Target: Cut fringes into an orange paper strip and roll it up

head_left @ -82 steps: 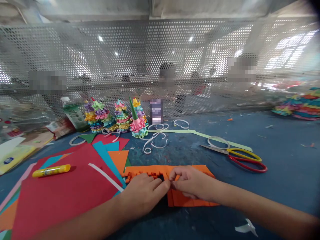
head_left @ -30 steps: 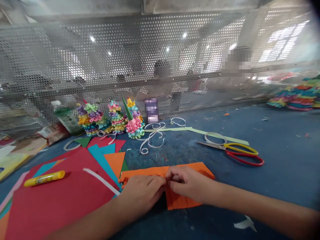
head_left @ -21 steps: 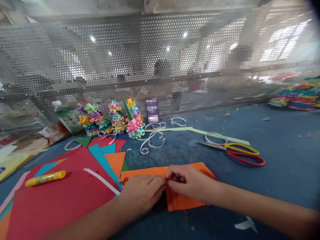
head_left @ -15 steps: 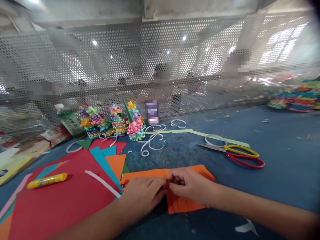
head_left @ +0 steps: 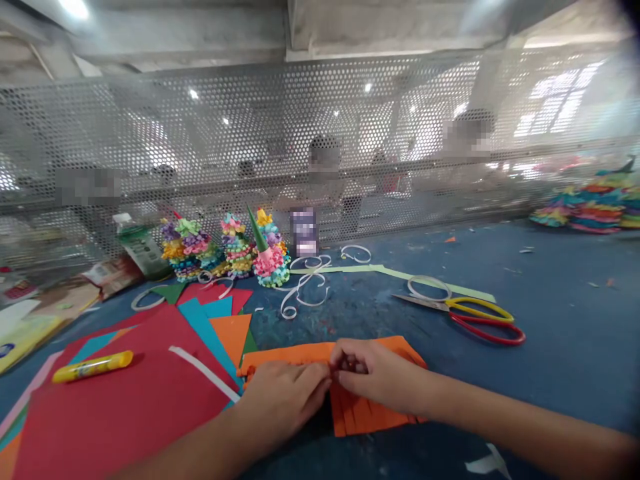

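Observation:
An orange paper [head_left: 370,415] with a fringe of cut strips lies on the blue table. Some strips at its left end are curled. My left hand [head_left: 287,397] rests over the left part of the paper, thumb and fingertips pressed together at the fringe. From the right, my right hand [head_left: 373,373] meets it, with bent fingers pinching a strip of the orange paper. The pinched strip itself is mostly hidden by my fingertips. Left of my left hand lies a stack of coloured sheets with a red sheet [head_left: 125,413] on top.
A yellow glue stick [head_left: 93,367] and a white paper strip [head_left: 205,372] lie on the red sheet. Scissors [head_left: 480,320] with yellow and red handles lie at right. Curly paper cones [head_left: 270,257] and a bottle [head_left: 143,247] stand before a perforated metal screen [head_left: 400,120].
The view has tilted up slightly, so things sit a little lower. My hands keep nearly the same pinch on the orange paper.

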A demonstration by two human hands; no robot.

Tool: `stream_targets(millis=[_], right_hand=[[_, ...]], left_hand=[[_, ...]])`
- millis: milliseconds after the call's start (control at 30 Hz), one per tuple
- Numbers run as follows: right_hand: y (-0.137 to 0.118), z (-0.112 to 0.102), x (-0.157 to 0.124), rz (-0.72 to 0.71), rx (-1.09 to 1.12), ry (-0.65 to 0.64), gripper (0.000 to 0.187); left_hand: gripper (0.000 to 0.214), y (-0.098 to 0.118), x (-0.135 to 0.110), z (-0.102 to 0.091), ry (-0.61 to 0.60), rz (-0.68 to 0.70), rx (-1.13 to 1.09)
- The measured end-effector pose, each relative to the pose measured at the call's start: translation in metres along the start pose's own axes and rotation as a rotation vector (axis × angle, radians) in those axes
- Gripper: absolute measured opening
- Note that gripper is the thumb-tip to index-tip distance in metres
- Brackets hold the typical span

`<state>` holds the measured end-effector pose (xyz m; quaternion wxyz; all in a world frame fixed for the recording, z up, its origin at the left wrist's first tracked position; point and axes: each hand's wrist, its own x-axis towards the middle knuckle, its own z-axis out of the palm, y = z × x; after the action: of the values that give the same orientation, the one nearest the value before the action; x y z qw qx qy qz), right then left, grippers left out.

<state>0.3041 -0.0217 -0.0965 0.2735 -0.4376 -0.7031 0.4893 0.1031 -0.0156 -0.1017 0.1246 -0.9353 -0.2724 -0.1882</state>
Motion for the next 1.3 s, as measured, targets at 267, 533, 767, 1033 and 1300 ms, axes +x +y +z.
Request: stream_targets(millis=[267, 533, 767, 1033, 1300], right_hand=[[0.000, -0.003, 0.004, 0.166, 0.151, -0.049, 0.006], [-0.004, -0.003, 0.002, 0.076, 0.003, -0.015, 0.004], [0.002, 0.004, 0.001, -0.026, -0.096, 0.043, 0.009], [-0.003, 0.002, 0.001, 0.111, 0.069, -0.018, 0.009], [0.000, 0.001, -0.002, -0.073, -0.234, 0.057, 0.005]], left_hand=[[0.022, -0.001, -0.002, 0.000, -0.003, 0.063, 0.011], [0.017, -0.002, -0.006, 0.006, 0.097, 0.078, 0.075], [0.021, 0.001, -0.005, 0.007, 0.063, 0.043, 0.173], [0.021, -0.001, -0.005, 0.004, 0.030, 0.079, 0.119], [0.033, 0.001, -0.001, 0.002, 0.075, 0.043, 0.151]])
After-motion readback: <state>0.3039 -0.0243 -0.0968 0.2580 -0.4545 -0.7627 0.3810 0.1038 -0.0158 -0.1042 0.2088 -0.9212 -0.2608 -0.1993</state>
